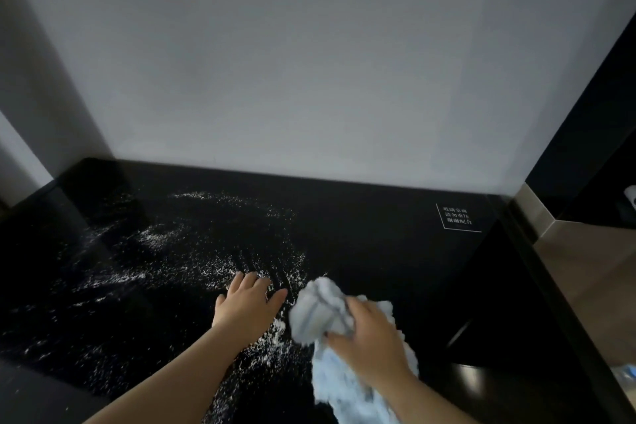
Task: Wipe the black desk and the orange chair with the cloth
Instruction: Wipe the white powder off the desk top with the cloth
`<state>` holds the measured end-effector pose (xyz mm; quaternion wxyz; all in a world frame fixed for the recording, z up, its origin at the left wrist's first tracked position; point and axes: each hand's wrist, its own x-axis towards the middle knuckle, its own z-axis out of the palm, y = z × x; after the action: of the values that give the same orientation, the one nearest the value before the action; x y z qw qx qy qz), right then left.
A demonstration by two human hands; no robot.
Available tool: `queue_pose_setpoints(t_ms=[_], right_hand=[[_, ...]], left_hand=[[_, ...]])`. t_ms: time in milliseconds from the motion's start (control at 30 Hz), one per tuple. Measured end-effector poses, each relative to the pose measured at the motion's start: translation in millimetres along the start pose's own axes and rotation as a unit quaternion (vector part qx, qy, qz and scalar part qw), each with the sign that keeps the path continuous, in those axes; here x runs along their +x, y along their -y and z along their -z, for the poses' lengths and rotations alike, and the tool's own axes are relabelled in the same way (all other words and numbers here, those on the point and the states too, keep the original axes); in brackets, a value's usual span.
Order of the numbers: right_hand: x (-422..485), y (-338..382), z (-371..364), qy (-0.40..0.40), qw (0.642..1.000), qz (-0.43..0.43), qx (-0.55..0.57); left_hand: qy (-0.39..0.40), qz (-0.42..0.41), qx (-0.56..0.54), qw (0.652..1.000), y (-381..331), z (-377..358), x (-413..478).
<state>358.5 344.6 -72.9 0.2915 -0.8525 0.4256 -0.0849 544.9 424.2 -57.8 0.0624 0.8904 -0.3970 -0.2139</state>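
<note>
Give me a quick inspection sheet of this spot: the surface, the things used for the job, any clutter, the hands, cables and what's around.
Surface: black desk, glossy, strewn with white powder over its left and middle; the right part looks clean.
Job's things: pale blue cloth, bunched on the desk near the front; orange chair not in view.
Clutter: white printed notice at the desk's far right corner, too small to read.
Hands: left hand flat on the desk, fingers spread, in the powder; right hand grips the cloth.
Cables: nothing seen.
Surroundings: grey wall behind the desk; dark panel and a beige ledge to the right.
</note>
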Motion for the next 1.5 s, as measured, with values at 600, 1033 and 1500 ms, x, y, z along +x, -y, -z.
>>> queue_pose_setpoints(t_ms=[600,1033,1500], right_hand=[[124,-57,43,-0.093,0.977,-0.138,-0.133],[164,-123,99,-0.077,0.94,-0.292,-0.158],[225,-127,155,-0.204,0.951,-0.204,-0.107]], left_hand=[[-0.047,-0.011,-0.049,0.998,-56,0,82],[-0.098,-0.021,-0.101,0.99,-57,10,107],[-0.081,-0.017,-0.058,0.995,-56,18,121]])
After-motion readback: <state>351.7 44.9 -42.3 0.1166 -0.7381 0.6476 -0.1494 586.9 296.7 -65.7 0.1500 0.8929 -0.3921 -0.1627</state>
